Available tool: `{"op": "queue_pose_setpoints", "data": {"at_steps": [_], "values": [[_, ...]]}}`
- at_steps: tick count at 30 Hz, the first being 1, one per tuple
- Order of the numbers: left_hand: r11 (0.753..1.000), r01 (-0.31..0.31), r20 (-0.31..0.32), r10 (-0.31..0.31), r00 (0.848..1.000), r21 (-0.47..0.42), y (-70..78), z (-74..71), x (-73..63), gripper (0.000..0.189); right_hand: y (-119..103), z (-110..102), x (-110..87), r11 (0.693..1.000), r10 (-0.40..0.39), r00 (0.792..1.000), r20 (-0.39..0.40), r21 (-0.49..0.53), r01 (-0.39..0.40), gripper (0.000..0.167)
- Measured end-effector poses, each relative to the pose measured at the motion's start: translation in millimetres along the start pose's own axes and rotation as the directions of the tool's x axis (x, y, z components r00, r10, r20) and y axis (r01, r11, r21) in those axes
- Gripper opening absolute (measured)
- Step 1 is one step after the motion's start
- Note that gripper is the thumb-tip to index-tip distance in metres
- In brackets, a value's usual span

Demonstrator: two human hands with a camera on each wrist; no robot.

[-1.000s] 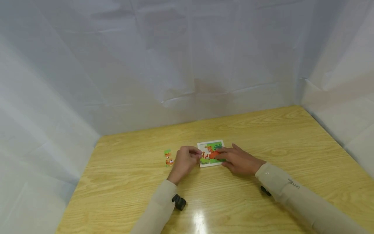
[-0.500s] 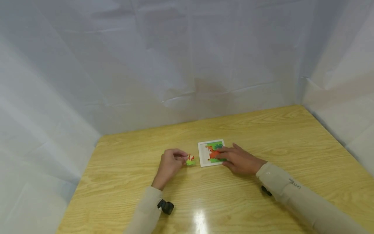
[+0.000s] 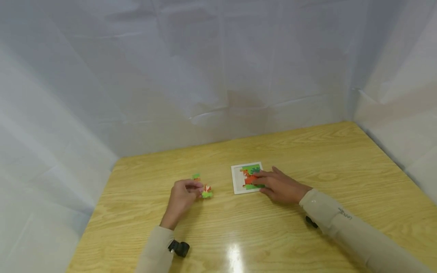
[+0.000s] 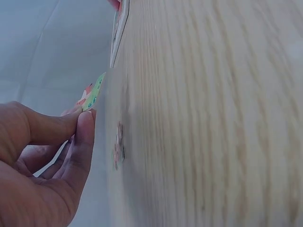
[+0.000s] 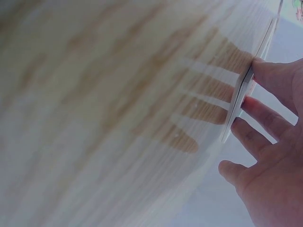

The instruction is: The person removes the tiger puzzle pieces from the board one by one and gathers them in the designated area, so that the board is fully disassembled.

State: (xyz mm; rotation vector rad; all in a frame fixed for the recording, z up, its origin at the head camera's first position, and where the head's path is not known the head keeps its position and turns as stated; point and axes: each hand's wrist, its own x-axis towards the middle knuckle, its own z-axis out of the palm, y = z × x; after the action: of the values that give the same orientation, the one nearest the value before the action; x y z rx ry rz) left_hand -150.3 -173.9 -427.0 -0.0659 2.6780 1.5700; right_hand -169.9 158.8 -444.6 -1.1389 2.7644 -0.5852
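Observation:
My left hand (image 3: 181, 198) pinches a jigsaw puzzle piece (image 3: 206, 192) between thumb and fingers, above the left part of the table. The piece is green with some red and white. Just behind the hand lies a green and orange puzzle piece (image 3: 196, 177), partly covered by the fingers. In the left wrist view, loose pieces (image 4: 118, 149) lie below the hand. My right hand (image 3: 281, 186) rests on the white-rimmed puzzle tray (image 3: 234, 182), fingers spread over its right side. Joined green and orange pieces (image 3: 249, 178) fill the tray's right part; its left strip shows bare white.
The wooden table (image 3: 280, 235) carries these things. White sheeting (image 3: 218, 76) hangs behind it and at both sides. A black strap device (image 3: 179, 248) sits on the left wrist.
The left hand has lifted the puzzle piece out of the tray's left side and carried it leftward to the loose pieces. The right hand has stayed on the tray.

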Motion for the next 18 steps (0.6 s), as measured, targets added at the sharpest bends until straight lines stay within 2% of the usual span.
{"op": "queue_pose_setpoints", "data": {"at_steps": [9, 18], "values": [[0.999, 0.035, -0.014, -0.035, 0.999, 0.026, -10.2, -12.8, -6.0, 0.009, -1.8, 1.4, 1.8, 1.0, -0.001, 1.0, 0.0, 0.01, 0.001, 0.039], [0.997, 0.071, 0.0, -0.071, 0.998, 0.023, -18.3, -23.4, -9.3, 0.009, -1.9, 2.7, 2.7, 1.0, 0.001, 1.0, 0.003, 0.006, -0.001, 0.04]]}}
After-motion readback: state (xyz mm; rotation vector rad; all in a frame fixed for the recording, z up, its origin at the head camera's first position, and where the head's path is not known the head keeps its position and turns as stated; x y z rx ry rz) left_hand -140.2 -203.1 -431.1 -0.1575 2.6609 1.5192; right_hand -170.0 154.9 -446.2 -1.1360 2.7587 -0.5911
